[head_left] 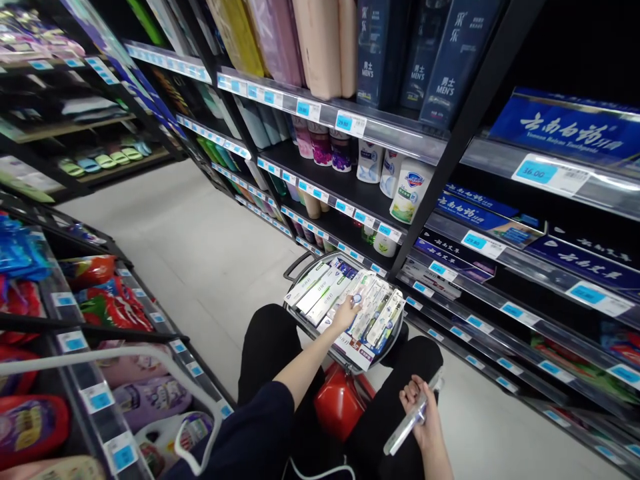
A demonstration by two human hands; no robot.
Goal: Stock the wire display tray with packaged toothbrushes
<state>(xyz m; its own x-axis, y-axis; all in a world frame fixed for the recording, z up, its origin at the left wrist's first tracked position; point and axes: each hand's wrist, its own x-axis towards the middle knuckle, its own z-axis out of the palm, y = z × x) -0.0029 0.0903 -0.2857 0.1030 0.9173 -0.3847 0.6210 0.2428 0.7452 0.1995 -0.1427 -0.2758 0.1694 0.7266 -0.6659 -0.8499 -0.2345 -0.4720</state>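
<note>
I am crouched in a shop aisle over a round basket (295, 313) filled with toothpaste boxes (320, 288) and packaged toothbrushes (379, 308). My left hand (346, 312) reaches into the basket and rests its fingers on a toothbrush pack among the boxes; whether it grips the pack I cannot tell. My right hand (419, 408) hovers over my right knee, closed around a long clear toothbrush pack (411, 421). A red stool (336, 401) sits under the basket between my legs.
Black shelves on the right carry blue toothpaste boxes (487, 217), body wash bottles (409, 192) and blue price tags. Left shelves hold detergent pouches (113, 307). A white cart handle (150, 363) crosses the lower left. Pale floor runs down the aisle.
</note>
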